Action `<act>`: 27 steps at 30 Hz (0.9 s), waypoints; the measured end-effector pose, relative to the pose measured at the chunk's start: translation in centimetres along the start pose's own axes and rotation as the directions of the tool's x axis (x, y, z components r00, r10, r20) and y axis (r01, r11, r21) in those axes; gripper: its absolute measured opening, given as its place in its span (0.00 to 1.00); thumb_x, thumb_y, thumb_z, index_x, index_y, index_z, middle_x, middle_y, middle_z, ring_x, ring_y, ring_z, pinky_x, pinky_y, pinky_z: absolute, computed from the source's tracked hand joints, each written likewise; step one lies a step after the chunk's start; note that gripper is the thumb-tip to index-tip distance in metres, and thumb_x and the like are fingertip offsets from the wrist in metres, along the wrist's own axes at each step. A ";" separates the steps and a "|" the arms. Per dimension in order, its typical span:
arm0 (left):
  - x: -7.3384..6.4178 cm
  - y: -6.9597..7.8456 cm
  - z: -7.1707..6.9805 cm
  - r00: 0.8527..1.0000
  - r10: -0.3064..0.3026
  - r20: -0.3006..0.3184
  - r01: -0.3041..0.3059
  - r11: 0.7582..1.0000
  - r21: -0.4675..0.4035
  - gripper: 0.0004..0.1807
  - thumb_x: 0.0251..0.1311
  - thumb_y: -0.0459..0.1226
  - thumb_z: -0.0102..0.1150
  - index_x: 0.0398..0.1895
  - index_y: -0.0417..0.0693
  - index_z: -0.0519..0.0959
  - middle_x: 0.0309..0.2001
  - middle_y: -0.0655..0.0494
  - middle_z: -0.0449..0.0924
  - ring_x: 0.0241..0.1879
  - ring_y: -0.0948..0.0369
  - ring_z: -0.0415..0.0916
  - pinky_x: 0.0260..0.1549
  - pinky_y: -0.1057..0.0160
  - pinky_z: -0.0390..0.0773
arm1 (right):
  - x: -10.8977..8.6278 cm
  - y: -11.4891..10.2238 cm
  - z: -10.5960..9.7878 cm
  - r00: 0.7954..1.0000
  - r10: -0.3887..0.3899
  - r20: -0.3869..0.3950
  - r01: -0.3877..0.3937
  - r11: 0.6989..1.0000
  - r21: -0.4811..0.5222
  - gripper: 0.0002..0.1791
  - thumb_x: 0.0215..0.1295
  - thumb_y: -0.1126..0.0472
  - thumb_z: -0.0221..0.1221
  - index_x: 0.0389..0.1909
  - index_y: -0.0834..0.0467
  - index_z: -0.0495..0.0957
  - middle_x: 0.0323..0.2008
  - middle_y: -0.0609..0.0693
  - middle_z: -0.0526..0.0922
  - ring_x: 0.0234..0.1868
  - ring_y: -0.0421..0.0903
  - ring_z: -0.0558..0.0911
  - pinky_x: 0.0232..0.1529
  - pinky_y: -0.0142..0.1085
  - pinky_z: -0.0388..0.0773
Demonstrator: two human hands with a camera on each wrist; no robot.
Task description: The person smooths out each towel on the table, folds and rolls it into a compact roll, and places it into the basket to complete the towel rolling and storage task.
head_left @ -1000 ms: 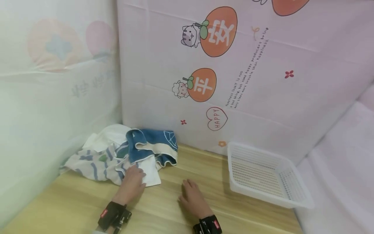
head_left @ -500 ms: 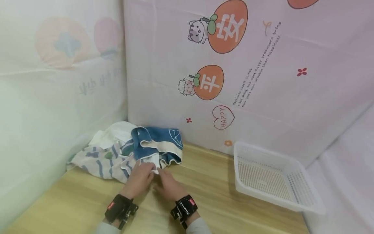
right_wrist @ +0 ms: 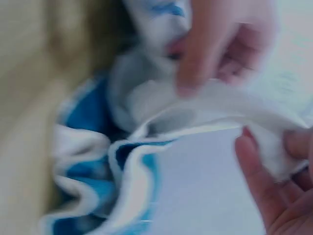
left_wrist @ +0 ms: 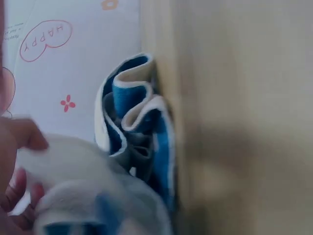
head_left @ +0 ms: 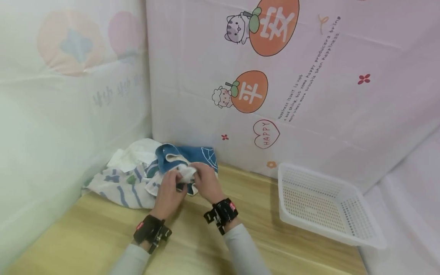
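Both hands grip a white towel (head_left: pixel 187 173) at the front of a heap of cloths. My left hand (head_left: pixel 170 193) pinches its left side and my right hand (head_left: pixel 207 183) its right side. In the right wrist view the white towel (right_wrist: pixel 220 105) stretches between the left hand (right_wrist: pixel 215 44) and the right hand (right_wrist: pixel 288 196). Right behind it lies a crumpled blue towel (head_left: pixel 203 152) with cream edging, its wavy folds plain in the left wrist view. To the left spreads a pale cloth (head_left: pixel 117 189) with blue wavy stripes.
Another white cloth (head_left: pixel 137 152) lies at the back left, against the wall sheet. A white plastic basket (head_left: pixel 309 204) stands on the right of the wooden table (head_left: pixel 192 244). Printed sheets (head_left: pixel 192 76) close off the back and sides.
The right hand has come left from the table to the white towel, and both hands have lifted it up and away from me. The blue towel's front has been disturbed.
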State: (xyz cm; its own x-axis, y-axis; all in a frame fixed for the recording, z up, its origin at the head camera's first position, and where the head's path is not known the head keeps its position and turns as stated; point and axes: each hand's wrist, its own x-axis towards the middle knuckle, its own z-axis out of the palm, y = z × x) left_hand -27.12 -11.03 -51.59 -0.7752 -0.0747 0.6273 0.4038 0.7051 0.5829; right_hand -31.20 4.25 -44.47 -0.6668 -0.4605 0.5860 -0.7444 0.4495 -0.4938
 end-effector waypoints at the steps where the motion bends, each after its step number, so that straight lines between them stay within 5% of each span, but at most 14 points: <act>1: 0.6 0.0 0.1 1.000 -0.019 -0.013 0.019 1.000 0.009 0.21 0.51 0.29 0.72 0.44 0.38 0.72 0.41 0.44 0.74 0.41 0.50 0.74 0.40 0.52 0.78 | 0.8 -0.4 -0.8 0.999 -0.024 -0.040 0.025 0.999 0.034 0.10 0.69 0.75 0.56 0.45 0.66 0.84 0.43 0.58 0.88 0.41 0.50 0.86 0.44 0.38 0.84; 6: 3.2 0.3 0.1 0.994 -0.077 -0.080 0.084 0.993 0.079 0.31 0.53 0.34 0.74 0.54 0.33 0.67 0.48 0.37 0.70 0.46 0.45 0.71 0.45 0.48 0.77 | 2.4 -2.4 -4.3 0.968 -0.138 -0.210 0.171 0.974 0.147 0.12 0.74 0.75 0.49 0.46 0.66 0.81 0.40 0.59 0.84 0.30 0.48 0.80 0.31 0.35 0.81; 11: 4.4 -0.1 -1.0 0.981 -0.160 -0.110 0.174 0.976 0.134 0.36 0.47 0.30 0.74 0.58 0.32 0.66 0.54 0.31 0.69 0.53 0.38 0.69 0.55 0.39 0.71 | 0.2 -3.1 -6.0 0.936 -0.145 -0.320 0.216 0.956 0.199 0.12 0.74 0.77 0.45 0.47 0.67 0.77 0.41 0.61 0.81 0.32 0.50 0.81 0.32 0.39 0.83; 14: 4.0 -0.8 -1.7 0.982 -0.188 -0.021 0.188 0.962 0.199 0.26 0.47 0.28 0.70 0.53 0.34 0.74 0.49 0.33 0.77 0.49 0.38 0.74 0.51 0.40 0.73 | -2.0 -1.6 -6.3 0.941 -0.071 -0.329 0.141 0.971 0.194 0.11 0.74 0.75 0.45 0.45 0.66 0.77 0.40 0.60 0.81 0.33 0.50 0.81 0.32 0.40 0.83; 18: 3.0 -2.1 -2.6 0.982 -0.178 0.056 0.161 0.960 0.230 0.21 0.46 0.24 0.63 0.48 0.37 0.82 0.45 0.37 0.84 0.41 0.39 0.80 0.41 0.41 0.77 | -5.7 2.2 -6.4 0.962 0.109 -0.250 -0.082 0.990 0.115 0.12 0.77 0.70 0.47 0.46 0.62 0.80 0.39 0.55 0.82 0.33 0.44 0.81 0.31 0.36 0.82; 22: 3.6 -2.8 -4.0 0.993 -0.116 0.008 0.111 0.968 0.223 0.22 0.45 0.22 0.60 0.47 0.39 0.85 0.43 0.38 0.86 0.39 0.38 0.80 0.41 0.39 0.76 | -9.1 5.8 -6.4 0.960 0.229 -0.163 -0.232 0.973 0.003 0.13 0.78 0.69 0.47 0.48 0.60 0.81 0.34 0.52 0.81 0.28 0.39 0.77 0.29 0.31 0.78; 27: 7.2 -0.7 -5.3 0.999 0.001 -0.049 0.008 0.983 0.185 0.13 0.58 0.24 0.62 0.45 0.41 0.86 0.43 0.40 0.87 0.41 0.41 0.81 0.45 0.40 0.76 | -10.1 5.7 -8.7 0.949 0.280 -0.145 -0.287 0.957 -0.030 0.14 0.80 0.67 0.43 0.47 0.61 0.78 0.27 0.53 0.79 0.24 0.40 0.77 0.24 0.33 0.77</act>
State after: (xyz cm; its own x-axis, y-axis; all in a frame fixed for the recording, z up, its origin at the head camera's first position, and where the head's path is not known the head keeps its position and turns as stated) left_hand -30.44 -15.78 -44.77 -0.7497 -0.1084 0.6528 0.3008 0.8228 0.4821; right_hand -28.34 18.09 -47.62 -0.8359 -0.2003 0.5110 -0.5204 0.5852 -0.6219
